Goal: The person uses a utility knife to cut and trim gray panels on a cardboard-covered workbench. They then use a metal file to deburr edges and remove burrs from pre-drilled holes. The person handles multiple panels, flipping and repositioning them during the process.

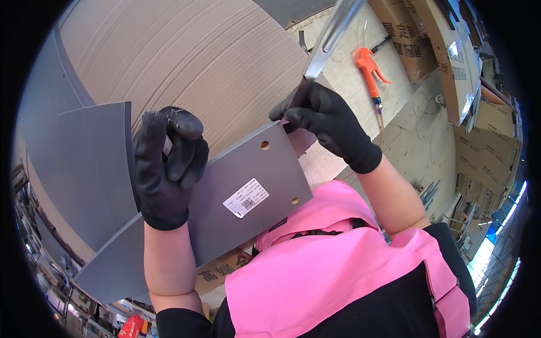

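My right hand, in a black glove, is closed round the lower end of a long silver metal tool. The tool slants up and away, and its exact kind does not show. That hand is at the far right corner of a flat grey panel with a white label and two round holes. My left hand, also gloved, is curled up over the panel's left part. A small pale bit shows between its fingers, too hidden to name.
Other grey panels lie at the left. Brown corrugated cardboard covers the surface beyond. An orange air blow gun with a hose rests at the right. Cardboard boxes are stacked farther right.
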Demonstrator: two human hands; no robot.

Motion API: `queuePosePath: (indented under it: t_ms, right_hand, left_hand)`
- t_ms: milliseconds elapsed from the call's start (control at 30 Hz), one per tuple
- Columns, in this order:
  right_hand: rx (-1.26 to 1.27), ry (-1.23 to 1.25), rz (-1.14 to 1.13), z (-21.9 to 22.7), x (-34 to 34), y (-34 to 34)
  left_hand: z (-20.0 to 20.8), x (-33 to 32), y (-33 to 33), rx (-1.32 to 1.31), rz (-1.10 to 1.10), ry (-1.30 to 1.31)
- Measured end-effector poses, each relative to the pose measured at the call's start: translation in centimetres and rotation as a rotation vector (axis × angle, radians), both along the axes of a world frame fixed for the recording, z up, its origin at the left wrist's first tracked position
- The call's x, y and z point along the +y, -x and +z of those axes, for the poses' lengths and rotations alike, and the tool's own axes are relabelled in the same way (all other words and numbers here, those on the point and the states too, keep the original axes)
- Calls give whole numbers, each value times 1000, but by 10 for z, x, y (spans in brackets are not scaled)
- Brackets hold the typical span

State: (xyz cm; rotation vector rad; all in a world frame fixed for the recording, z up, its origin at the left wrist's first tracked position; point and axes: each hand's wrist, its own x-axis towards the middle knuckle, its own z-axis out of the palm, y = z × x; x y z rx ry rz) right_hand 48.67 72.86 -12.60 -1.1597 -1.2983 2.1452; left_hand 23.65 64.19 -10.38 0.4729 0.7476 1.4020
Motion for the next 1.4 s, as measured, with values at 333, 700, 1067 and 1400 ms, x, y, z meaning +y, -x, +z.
queuePosePath:
  t_ms: [333, 700, 1067, 1400]
  right_hand:
    - [-189, 11, 427, 13, 47, 18]
    - [-189, 45, 420, 16, 51, 26]
    - [-224, 15, 543, 18, 61, 32]
    - [-278, 64, 520, 14, 62, 29]
  left_hand:
    - [1, 0, -1, 15, 8, 16]
    - [2, -1, 1, 51, 10, 44]
    - [2, 1, 4, 44, 19, 32]
    - [4, 0, 4, 72, 14, 63]
